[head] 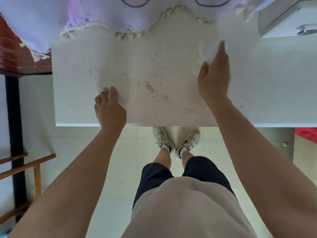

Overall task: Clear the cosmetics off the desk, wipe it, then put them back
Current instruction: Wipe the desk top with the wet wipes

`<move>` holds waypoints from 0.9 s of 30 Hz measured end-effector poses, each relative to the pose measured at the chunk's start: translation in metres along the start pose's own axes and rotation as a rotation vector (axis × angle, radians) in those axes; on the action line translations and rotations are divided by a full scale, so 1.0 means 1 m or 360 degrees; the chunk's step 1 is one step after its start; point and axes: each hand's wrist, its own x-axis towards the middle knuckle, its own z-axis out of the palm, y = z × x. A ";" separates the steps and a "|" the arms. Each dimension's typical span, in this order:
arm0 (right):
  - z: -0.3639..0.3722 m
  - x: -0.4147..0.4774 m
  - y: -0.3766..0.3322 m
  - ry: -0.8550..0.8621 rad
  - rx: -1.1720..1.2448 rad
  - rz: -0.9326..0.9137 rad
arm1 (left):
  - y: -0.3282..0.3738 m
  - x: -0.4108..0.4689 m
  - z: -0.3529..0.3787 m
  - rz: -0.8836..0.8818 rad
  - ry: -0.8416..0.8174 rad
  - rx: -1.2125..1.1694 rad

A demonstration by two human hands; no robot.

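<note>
The white desk (171,110) bears reddish-brown specks and smears around its middle (149,87). My right hand (214,74) lies flat with straight fingers on a crumpled white tissue (205,53) and presses it onto the desk's right part. My left hand (109,107) rests near the front left edge with fingers loosely curled and nothing in it. No cosmetics show on the desk.
A pale curtain with a frilled hem (106,23) hangs over the desk's far edge. A white cabinet with a metal handle (305,30) stands at the far right. A reddish wooden table (20,62) and a wooden rack (25,167) are at the left. A red crate (307,134) sits on the floor.
</note>
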 end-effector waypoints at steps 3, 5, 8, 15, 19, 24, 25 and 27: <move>-0.025 0.000 0.054 0.0043 -0.0316 0.0159 | -0.003 0.001 0.000 0.0018 -0.0016 0.0025; -0.017 -0.008 0.055 0.0004 -0.0521 0.0144 | -0.003 0.001 0.000 0.0017 -0.0025 0.0029; 0.013 -0.034 0.014 -0.0146 -0.0667 -0.0061 | -0.003 0.002 -0.001 0.0043 -0.0028 0.0049; 0.067 -0.078 -0.082 -0.0364 -0.0010 -0.0496 | -0.023 0.005 0.002 0.0276 -0.0026 0.0082; 0.033 -0.068 -0.047 0.0150 0.0185 -0.0077 | -0.043 0.009 0.005 0.0463 -0.0003 0.0044; 0.025 -0.100 0.000 0.0375 -0.0438 0.0648 | -0.069 0.016 0.003 0.0689 -0.0047 -0.0086; 0.037 -0.112 -0.009 0.0402 -0.0515 0.0657 | -0.074 0.019 0.001 0.0713 -0.0037 -0.0194; 0.067 -0.133 -0.041 0.0386 -0.0564 0.0547 | -0.084 0.027 -0.003 0.0699 -0.0029 -0.0429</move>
